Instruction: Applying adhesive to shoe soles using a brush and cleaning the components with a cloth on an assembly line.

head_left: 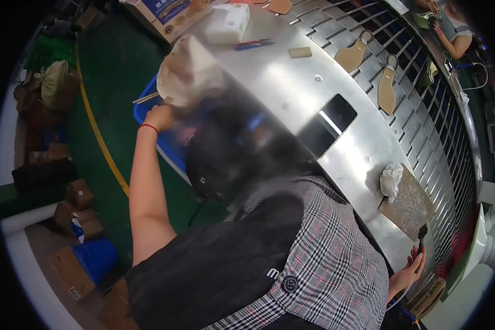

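Note:
My left arm reaches out to a blue bin (162, 144) at the far left. My left hand (160, 116) is closed at the bin's edge, its fingers partly hidden, and what they hold does not show clearly. Two thin wooden sticks (146, 98) jut out beside it, and a crumpled cream sheet (184, 66) lies just above. At the lower right my right hand (408, 272) is wrapped round a black-tipped brush (422, 232) with a pale hose trailing from it. The brush tip meets the corner of a speckled tan board (410, 203), which bears a crumpled white tissue (391, 180).
On the metal table (280, 71) lie a tissue pack (228, 25), blue-and-red snips (253, 44), a small tan block (300, 52) and a glossy black rectangle (335, 118). Tan insoles (387, 91) rest on the slatted conveyor (363, 82). Another person (454, 33) works across it. Cartons (71, 269) stand left.

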Demonstrator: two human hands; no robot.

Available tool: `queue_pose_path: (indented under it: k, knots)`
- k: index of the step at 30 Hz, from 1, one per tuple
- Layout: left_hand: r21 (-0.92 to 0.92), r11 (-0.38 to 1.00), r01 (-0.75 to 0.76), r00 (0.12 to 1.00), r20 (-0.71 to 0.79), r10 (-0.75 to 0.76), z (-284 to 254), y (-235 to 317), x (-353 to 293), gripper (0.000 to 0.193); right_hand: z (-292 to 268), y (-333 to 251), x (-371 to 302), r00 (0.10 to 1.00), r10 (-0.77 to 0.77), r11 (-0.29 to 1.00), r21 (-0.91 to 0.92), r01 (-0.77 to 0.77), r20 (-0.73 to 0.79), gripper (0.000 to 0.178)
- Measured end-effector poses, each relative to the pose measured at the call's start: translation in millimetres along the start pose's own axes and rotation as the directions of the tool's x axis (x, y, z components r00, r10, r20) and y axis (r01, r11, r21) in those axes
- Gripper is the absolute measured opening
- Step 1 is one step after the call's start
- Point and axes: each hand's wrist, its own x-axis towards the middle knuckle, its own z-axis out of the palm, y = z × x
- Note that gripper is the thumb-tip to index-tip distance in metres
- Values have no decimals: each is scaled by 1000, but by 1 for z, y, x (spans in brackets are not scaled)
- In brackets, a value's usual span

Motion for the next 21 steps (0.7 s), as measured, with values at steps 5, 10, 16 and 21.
queue_pose_path:
  k: [5,10,16,21]
  knots:
    - [218,974,67,881,-470,44,25,-39,47,57,4,7,-38,987,113,990,73,-121,112,36]
    - [8,983,183,773,-619,-139,54,-46,90,49,18,0,-42,986,101,986,122,-118,134,36]
    - [2,993,116,711,-699,-82,40,-20,11,42,19,0,-44,989,120,990,63,-125,87,36]
    - [-642,619,-452,846,-528,70,-7,-29,-96,26,21,0,-34,990,109,989,95,-117,85,36]
